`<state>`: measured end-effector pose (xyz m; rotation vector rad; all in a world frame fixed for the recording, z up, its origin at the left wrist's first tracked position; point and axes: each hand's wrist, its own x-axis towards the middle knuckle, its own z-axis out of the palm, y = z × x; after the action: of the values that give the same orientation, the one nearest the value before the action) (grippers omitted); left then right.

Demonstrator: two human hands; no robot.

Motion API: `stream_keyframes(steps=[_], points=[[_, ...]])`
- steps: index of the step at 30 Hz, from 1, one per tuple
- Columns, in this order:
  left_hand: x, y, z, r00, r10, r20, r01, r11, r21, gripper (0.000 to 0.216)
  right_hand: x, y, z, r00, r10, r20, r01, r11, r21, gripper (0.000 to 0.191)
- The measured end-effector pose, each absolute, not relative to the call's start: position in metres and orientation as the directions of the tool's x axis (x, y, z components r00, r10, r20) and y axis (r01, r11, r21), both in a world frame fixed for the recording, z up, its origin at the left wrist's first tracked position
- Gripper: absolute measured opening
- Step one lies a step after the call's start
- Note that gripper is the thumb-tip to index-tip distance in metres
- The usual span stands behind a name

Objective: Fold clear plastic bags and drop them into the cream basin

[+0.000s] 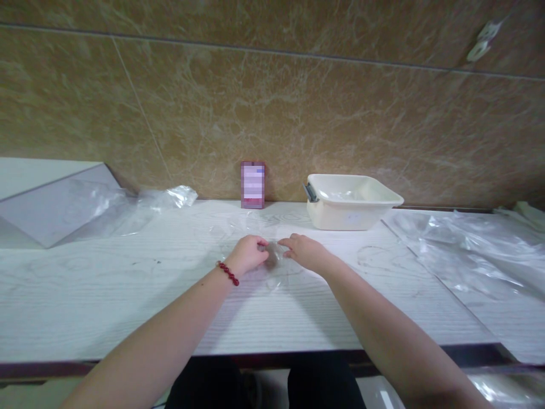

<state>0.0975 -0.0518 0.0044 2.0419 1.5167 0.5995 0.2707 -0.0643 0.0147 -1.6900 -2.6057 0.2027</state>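
Observation:
In the head view, my left hand (250,253), with a dark red bead bracelet (227,273) at the wrist, curls its fingers on the edge of a clear plastic bag (276,279). The see-through bag lies on the white table in front of me, and a greyish patch shows between my hands. My right hand (307,253) is at the bag's right side, its thumb and forefinger apart. Whether its fingertips touch the plastic I cannot tell.
A phone (252,186) leans on the marbled wall. Right of it stands a cream plastic bin (340,218) with a grey latch. Clear plastic sheets (481,255) spread at the right. More crumpled plastic (166,199) lies at the left beside a white angled panel (51,199).

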Motion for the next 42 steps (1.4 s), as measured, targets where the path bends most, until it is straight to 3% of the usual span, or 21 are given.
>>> stream_keyframes(steps=[16,24,28,33,36,42], points=[[0.095,-0.05,0.003,0.308,0.947,0.089,0.758,-0.301,0.578,0.03,0.269,-0.066,0.015,-0.442,0.896,-0.055,0.893,0.433,-0.125,0.037],[0.084,-0.042,0.002,0.335,0.941,-0.055,0.716,-0.216,0.664,0.022,0.272,-0.064,0.016,-0.433,0.894,-0.111,0.889,0.404,-0.216,0.04],[0.075,-0.039,0.008,0.361,0.929,0.08,0.798,-0.352,0.488,0.018,0.273,-0.064,0.021,-0.443,0.883,-0.153,0.879,0.394,-0.268,0.043],[0.077,-0.045,0.013,0.589,0.781,0.207,0.72,-0.623,0.304,0.032,0.276,-0.063,0.021,-0.466,0.873,-0.147,0.863,0.411,-0.294,0.043],[0.079,-0.046,0.009,0.629,0.766,0.131,0.722,-0.639,0.265,0.031,0.278,-0.062,0.02,-0.484,0.864,-0.139,0.852,0.428,-0.302,0.042],[0.067,-0.037,-0.001,0.497,0.858,-0.133,0.855,-0.458,0.242,0.047,0.277,-0.062,0.023,-0.475,0.864,-0.167,0.855,0.409,-0.318,0.046]])
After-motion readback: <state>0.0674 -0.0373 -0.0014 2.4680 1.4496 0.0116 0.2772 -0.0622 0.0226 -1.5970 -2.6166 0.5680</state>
